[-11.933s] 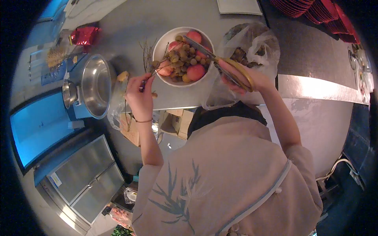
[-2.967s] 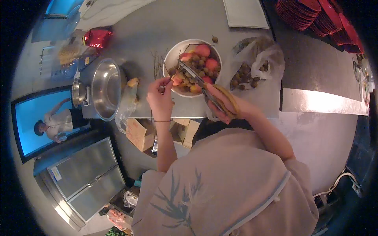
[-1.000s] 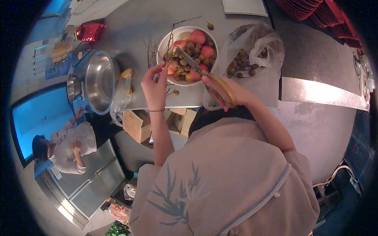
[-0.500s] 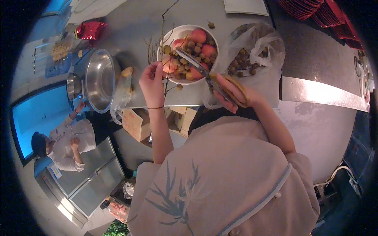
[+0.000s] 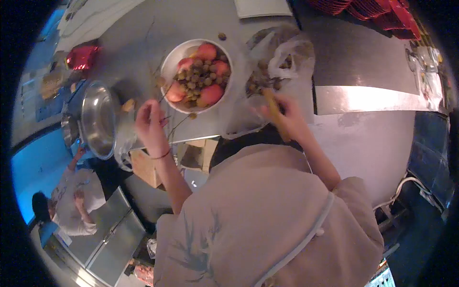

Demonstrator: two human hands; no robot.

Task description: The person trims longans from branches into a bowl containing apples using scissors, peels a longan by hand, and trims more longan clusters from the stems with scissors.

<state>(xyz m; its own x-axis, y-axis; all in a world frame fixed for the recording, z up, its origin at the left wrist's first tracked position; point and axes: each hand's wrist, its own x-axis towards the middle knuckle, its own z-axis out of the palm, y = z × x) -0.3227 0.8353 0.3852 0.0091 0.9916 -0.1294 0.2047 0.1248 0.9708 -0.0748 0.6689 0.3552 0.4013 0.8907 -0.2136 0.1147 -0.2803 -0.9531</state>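
Observation:
My left hand (image 5: pixel 151 125) is closed on a thin brown fruit stem (image 5: pixel 165 92), at the left front of a white bowl (image 5: pixel 165 71). In the bowl, small round brown fruits like longans (image 5: pixel 193 79) lie among larger red fruits (image 5: pixel 210 94). My right hand (image 5: pixel 290 117) is wrapped round scissors (image 5: pixel 273 109) with yellowish handles; motion smears the hand and hides the blades. Just beyond it, a clear plastic bag (image 5: pixel 300 52) holds more longan-like fruits (image 5: pixel 254 85). One loose fruit (image 5: pixel 192 115) rests by the bowl's near rim, another (image 5: pixel 222 36) behind it.
Bare twigs (image 5: pixel 155 69) lie left of the bowl on the metal table (image 5: pixel 126 52). A steel basin (image 5: pixel 99 119) and a red packet (image 5: pixel 83 57) are farther left. Another person (image 5: pixel 79 196) stands at lower left. Cardboard boxes (image 5: pixel 146 167) sit below the table edge.
My right hand has drawn the scissors from above the bowl to the right, beside the bag. My left hand has shifted away from the bowl with the stem. The whole view has turned slightly.

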